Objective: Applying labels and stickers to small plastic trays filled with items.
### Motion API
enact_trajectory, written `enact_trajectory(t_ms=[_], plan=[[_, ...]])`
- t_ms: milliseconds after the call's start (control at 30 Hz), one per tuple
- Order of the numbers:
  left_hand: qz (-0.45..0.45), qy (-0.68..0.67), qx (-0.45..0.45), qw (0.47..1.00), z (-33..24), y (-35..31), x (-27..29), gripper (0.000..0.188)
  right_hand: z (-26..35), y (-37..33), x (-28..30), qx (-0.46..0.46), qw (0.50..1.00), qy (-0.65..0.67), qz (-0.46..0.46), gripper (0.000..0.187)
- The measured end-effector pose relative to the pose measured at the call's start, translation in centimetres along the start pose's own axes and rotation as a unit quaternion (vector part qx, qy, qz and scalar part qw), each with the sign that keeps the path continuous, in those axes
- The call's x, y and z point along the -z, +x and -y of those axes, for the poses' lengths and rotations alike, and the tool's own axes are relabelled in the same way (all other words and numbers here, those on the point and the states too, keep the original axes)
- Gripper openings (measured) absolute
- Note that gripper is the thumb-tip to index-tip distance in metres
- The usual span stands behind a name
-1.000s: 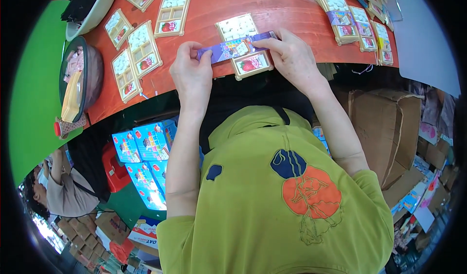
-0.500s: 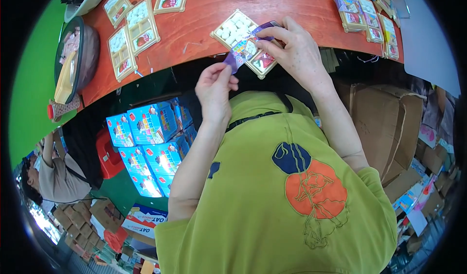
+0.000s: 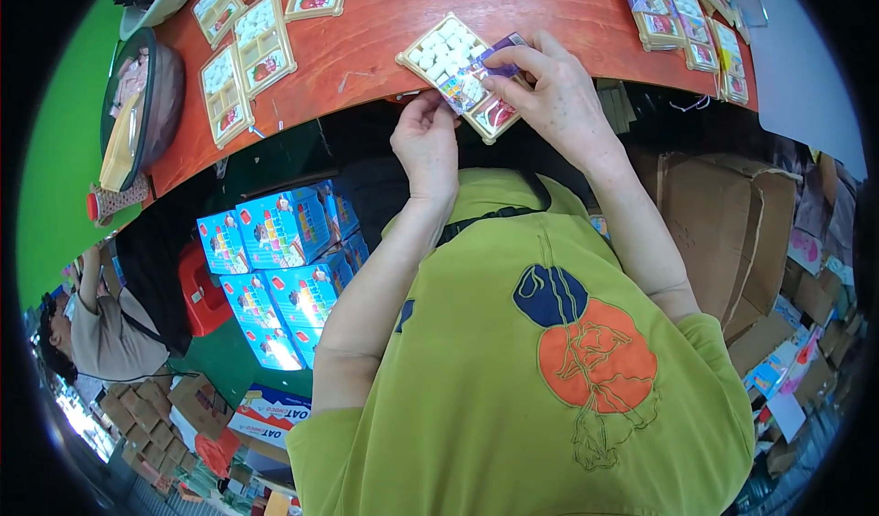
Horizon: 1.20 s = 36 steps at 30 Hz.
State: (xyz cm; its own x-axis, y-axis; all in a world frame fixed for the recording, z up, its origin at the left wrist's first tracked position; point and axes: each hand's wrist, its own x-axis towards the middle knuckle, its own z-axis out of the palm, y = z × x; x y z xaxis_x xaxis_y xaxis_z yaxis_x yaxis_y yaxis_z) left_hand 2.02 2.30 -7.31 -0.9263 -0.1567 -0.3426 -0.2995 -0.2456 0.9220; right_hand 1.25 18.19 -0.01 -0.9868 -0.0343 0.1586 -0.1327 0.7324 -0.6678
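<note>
A cream compartment tray [image 3: 488,130] lies tilted at the table's near edge, with white pellets in its far part and a red strawberry picture in its near part. A purple printed paper band [image 3: 462,91] runs across its middle. My right hand [image 3: 560,104] pinches the band's right end between thumb and fingers. My left hand [image 3: 427,146] is closed, its fingers curled at the tray's left edge on the band's other end; its fingertips are partly hidden beneath the tray.
Similar trays [image 3: 265,44] lie at the left of the red table [image 3: 403,12]; banded ones [image 3: 655,12] are stacked at right. A dark bowl [image 3: 165,104] stands on the left edge. Below are blue boxes [image 3: 284,228], a cardboard carton [image 3: 714,232] and another person [image 3: 128,324].
My left hand has moved up and right to the tray's edge, bringing the band's loose left end against and partly under the tray. The right hand keeps its pinch.
</note>
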Motion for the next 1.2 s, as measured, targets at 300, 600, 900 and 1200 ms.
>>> enact_trajectory(t_ms=[300, 600, 900, 1200], plan=[[0.054, -0.122, 0.087, 0.987, -0.7, 0.4, -0.6, 0.021, 1.1, -1.7, -1.5, -0.005, 0.994, -0.063, -0.090, 0.021], [0.120, -0.244, 0.212, 0.939, -1.1, 0.0, -0.4, 0.025, 1.2, -2.9, -1.6, -0.053, 0.992, 0.039, -0.110, 0.026], [0.147, -0.240, 0.247, 0.927, -0.9, 0.2, -0.9, 0.027, -1.1, -4.3, -2.7, -0.227, 0.891, 0.378, -0.108, 0.031], [0.160, -0.208, 0.171, 0.950, 0.1, 0.7, -2.2, 0.026, -0.4, -4.4, -2.6, -0.269, 0.772, 0.564, -0.117, 0.036]])
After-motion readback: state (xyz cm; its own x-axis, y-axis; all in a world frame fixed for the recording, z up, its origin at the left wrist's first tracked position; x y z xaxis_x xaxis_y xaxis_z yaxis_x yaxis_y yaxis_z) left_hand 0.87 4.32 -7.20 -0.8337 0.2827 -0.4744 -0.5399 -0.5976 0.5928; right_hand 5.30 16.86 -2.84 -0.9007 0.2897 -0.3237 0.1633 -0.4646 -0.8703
